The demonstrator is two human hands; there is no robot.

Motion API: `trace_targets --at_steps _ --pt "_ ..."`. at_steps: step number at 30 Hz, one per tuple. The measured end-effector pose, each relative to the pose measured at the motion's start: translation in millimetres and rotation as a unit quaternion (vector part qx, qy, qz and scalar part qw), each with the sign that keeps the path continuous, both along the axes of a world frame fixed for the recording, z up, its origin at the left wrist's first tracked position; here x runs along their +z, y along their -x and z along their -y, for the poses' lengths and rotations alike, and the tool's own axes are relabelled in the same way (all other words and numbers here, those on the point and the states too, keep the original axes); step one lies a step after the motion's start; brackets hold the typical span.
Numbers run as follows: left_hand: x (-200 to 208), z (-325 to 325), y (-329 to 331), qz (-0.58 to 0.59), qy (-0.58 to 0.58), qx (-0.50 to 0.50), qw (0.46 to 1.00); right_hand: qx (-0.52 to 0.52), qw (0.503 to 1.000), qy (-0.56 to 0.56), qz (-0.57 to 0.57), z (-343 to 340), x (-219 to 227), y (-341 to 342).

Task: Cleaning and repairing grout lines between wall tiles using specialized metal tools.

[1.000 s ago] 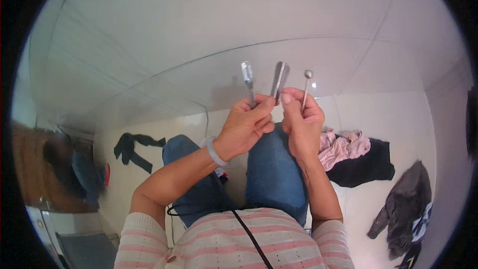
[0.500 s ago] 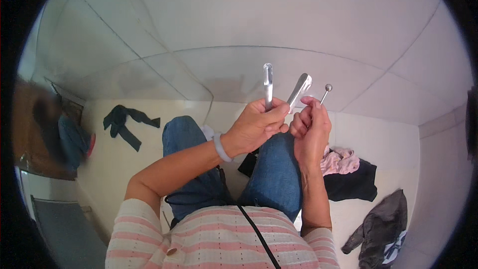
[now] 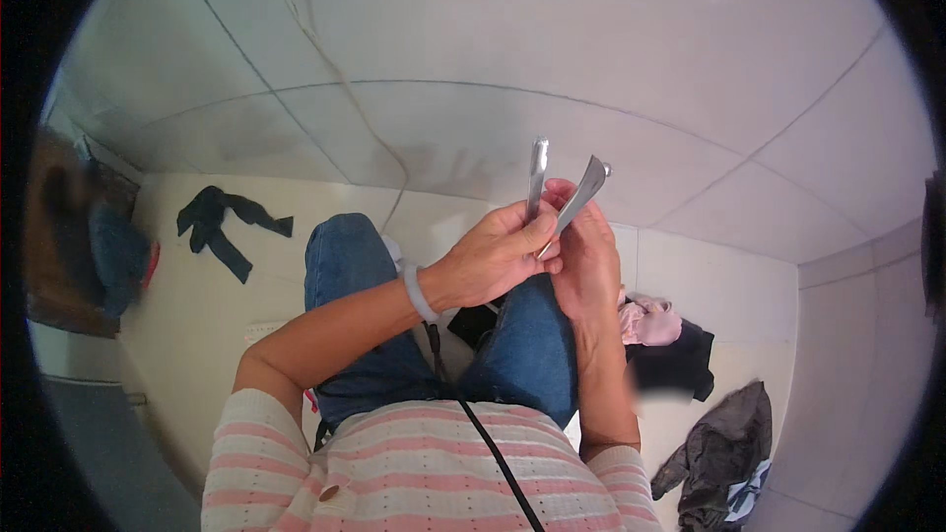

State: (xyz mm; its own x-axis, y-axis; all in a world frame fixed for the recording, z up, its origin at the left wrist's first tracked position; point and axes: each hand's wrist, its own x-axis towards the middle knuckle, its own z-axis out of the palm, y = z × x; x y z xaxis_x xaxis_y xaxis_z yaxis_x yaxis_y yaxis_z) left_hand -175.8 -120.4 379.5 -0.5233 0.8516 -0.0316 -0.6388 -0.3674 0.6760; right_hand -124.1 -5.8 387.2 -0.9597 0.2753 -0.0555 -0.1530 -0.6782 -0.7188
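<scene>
My left hand grips a slim metal utensil that stands upright above my fingers. My right hand is pressed against the left and holds a flat, wider metal utensil tilted to the right. The small round tip of a third thin metal piece peeks out behind it. Both hands hover over my knees in blue jeans. A pale bracelet sits on my left wrist.
Clothes lie on the pale floor: a black garment at the left, a pink one on a black one, and a grey jacket at the lower right. A white cable runs down the tiled wall. Wooden furniture stands far left.
My hands have drawn closer together. The three utensils, spread apart a second ago, now bunch up, and the thin one is mostly hidden behind the flat one. The view has shifted.
</scene>
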Motion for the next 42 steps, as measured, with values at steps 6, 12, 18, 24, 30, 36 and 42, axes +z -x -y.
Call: trace_targets --at_steps 6,12,18,24,30,36,42 --pt "3.4 0.0 -5.8 0.013 -0.048 -0.017 0.999 0.019 0.999 -0.016 0.029 0.9 -0.6 -0.6" --pt "14.9 8.6 -7.7 0.017 -0.025 -0.053 0.998 0.028 0.999 -0.004 0.028 3.7 4.1 -7.8" --pt "22.0 16.2 -11.5 0.03 -0.083 -0.085 0.992 0.126 0.99 0.019 -0.058 -2.3 -4.9 -14.1" --pt "42.8 20.6 -14.2 0.084 -0.103 -0.167 0.977 0.257 0.955 0.087 -0.122 0.8 2.2 0.4" --pt "34.2 26.7 -22.9 0.103 -0.115 -0.2 0.968 0.253 0.927 0.085 -0.262 14.6 -26.9 7.5" --pt "35.8 18.3 -35.6 0.103 -0.1 -0.223 0.964 0.249 0.936 0.138 -0.208 -0.6 -19.7 -3.4" --pt "44.2 30.1 -41.3 0.062 -0.062 -0.278 0.957 0.162 0.933 0.274 -0.168 0.5 12.9 16.0"
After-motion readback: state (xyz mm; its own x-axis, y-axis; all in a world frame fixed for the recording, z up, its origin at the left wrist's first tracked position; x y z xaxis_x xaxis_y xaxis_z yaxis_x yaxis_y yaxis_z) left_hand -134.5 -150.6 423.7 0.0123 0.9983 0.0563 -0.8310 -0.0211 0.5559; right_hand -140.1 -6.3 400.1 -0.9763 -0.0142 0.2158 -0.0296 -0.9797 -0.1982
